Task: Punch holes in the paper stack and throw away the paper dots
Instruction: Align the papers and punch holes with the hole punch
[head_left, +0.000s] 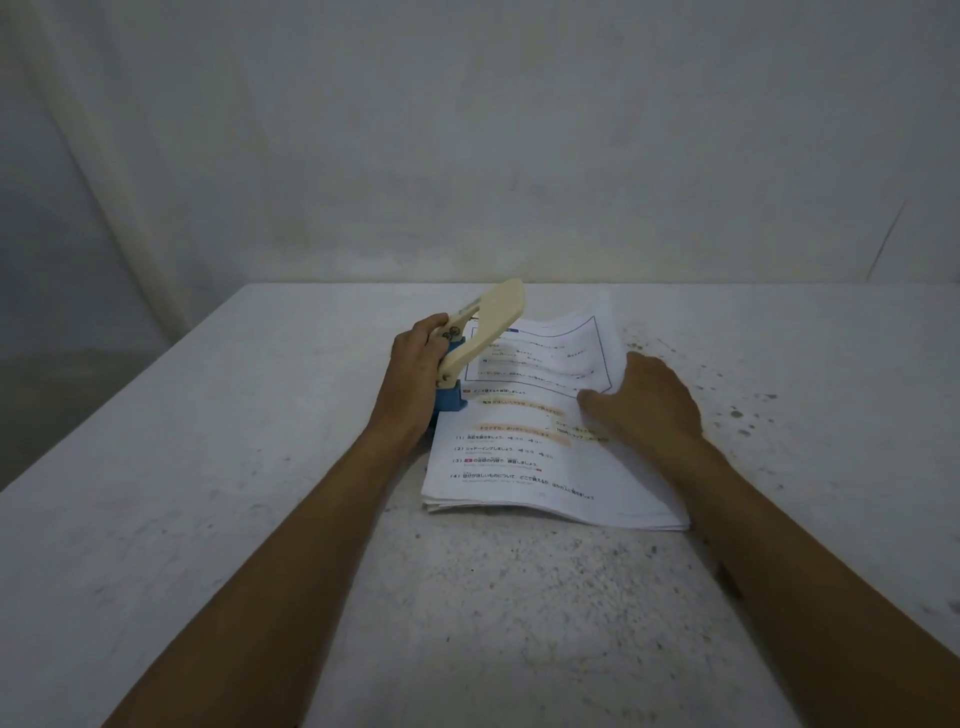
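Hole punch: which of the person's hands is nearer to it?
Left. The left hand grips the hole punch at its hinged end, touching it. The right hand rests flat on the paper stack, apart from the punch.

Bare room, stained white table (260, 519), draped backdrop (467, 130)

Both bare forearms are reaching up from the lower corners of the frame toward its centre, converging as they go. The left hand (415, 364) is sitting just left of centre, wrist bent, fingers curled closed in a grasp with the knuckles facing the camera. The right hand (644, 400) is lying palm-down right of centre, fingers spread and pointing left, pressing flat.
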